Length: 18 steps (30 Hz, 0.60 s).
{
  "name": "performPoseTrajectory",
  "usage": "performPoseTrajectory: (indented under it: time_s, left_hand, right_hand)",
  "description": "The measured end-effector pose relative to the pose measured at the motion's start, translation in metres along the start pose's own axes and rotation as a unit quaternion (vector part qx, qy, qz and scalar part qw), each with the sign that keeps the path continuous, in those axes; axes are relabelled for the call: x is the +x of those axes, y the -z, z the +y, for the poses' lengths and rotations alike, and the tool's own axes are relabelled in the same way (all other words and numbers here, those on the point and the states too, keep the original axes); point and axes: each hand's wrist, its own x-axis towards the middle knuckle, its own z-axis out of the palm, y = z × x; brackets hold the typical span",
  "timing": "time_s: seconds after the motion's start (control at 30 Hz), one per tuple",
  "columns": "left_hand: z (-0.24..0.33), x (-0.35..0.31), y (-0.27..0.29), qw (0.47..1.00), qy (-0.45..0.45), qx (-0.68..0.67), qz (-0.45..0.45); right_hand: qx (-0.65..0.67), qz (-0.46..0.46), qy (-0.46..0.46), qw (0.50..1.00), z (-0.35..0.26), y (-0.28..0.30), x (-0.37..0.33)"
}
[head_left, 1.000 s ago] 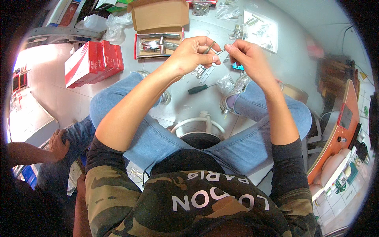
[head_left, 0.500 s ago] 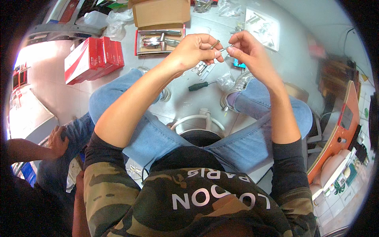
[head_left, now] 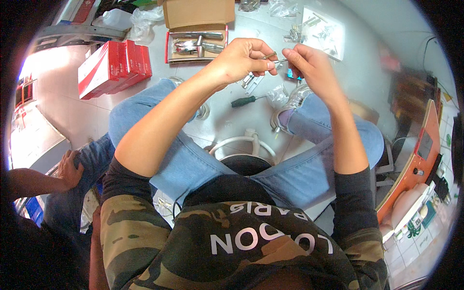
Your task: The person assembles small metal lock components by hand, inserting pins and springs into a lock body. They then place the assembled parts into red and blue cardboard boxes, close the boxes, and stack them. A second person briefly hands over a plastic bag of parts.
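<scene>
My left hand (head_left: 241, 60) and my right hand (head_left: 307, 65) meet above my knees, and both pinch a small thin metal part (head_left: 275, 59) between thumb and fingertips. Below them on the grey floor lie a green-handled screwdriver (head_left: 245, 101), a small metal piece (head_left: 250, 80) and a crumpled clear plastic bag (head_left: 279, 94). An open cardboard box (head_left: 195, 34) with shiny metal handle parts inside stands just beyond my left hand.
Red and white boxes (head_left: 111, 67) are stacked at the left. Clear bags of screws (head_left: 319, 29) lie at the far right. A white stool rim (head_left: 241, 142) shows between my legs. Another person's hand (head_left: 70, 169) rests on a knee at the left. An orange device (head_left: 420, 154) stands at the right.
Both hands have stayed together on the small metal part, with only slight shifts of the fingers. Nothing else moved.
</scene>
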Motion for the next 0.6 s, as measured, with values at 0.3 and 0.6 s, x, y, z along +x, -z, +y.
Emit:
performPoseTrajectory:
  time_s: [0.3,0.6]
  left_hand:
    - [-0.0016,0.0013,0.0033,1.000,-0.005,-0.006,0.013]
    - [-0.0020,0.0007,-0.0008,0.999,0.011,-0.033,0.014]
  right_hand:
    - [-0.017,0.032,0.018,0.999,0.0009,-0.0092,-0.0017]
    - [0.004,0.019,0.055,0.998,0.0013,-0.0057,-0.0011]
